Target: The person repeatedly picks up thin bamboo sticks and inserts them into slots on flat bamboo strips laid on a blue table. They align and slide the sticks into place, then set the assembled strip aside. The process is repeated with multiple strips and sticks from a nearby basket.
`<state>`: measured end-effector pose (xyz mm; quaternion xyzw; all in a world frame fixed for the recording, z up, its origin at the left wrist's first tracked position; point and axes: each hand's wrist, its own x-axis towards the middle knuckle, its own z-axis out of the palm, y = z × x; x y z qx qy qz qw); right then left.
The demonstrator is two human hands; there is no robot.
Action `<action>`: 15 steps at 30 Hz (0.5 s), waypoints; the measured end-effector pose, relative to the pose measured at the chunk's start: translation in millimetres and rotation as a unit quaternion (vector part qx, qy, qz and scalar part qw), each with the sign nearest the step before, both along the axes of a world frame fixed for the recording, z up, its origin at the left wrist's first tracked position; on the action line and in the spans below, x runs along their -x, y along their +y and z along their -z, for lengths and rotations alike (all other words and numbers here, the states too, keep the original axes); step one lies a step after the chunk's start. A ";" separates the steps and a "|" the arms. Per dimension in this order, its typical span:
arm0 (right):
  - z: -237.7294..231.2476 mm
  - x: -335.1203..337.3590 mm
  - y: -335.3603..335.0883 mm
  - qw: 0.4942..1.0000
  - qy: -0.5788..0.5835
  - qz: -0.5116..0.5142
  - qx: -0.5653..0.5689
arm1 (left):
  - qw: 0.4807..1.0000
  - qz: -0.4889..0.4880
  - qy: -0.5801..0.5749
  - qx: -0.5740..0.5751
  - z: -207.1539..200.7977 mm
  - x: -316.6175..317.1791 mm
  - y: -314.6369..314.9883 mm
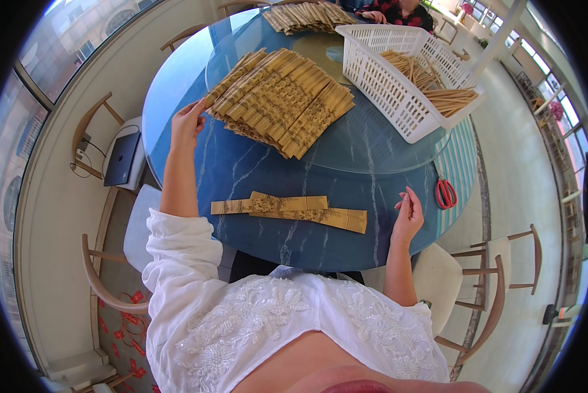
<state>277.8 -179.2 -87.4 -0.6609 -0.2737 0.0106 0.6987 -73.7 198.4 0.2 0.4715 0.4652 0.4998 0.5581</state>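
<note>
My left hand (188,124) reaches to the left end of a big fanned pile of gold-brown printed paper chopstick sleeves (281,98). Its fingertips pinch the end of a sleeve there. Closer to me, a few similar sleeves (291,209) lie flat and overlapping on the blue marble-patterned table (255,242). To the right of these, my right hand (408,216) hovers by the table's near edge. Its fingers are loosely curved, thumb apart, and nothing shows in them.
A white plastic basket (402,108) of wooden chopsticks (451,100) stands at the back right. Red-handled scissors (446,194) lie at the right edge. Another sleeve pile (307,16) sits at the far side, near a person (405,14). Chairs surround the table; a laptop (122,159) rests left.
</note>
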 end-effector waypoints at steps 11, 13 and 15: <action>-14.6 6.6 5.0 0.999 -0.026 -0.008 0.028 | 0.880 -0.104 0.401 -0.233 12.8 6.2 -3.5; -26.3 0.2 4.5 0.996 -0.078 -0.034 0.034 | 0.866 -0.107 0.418 -0.254 5.0 2.6 -17.5; -50.6 -10.0 7.1 0.984 -0.160 -0.047 0.065 | 0.877 -0.082 0.415 -0.229 -3.1 0.2 -30.5</action>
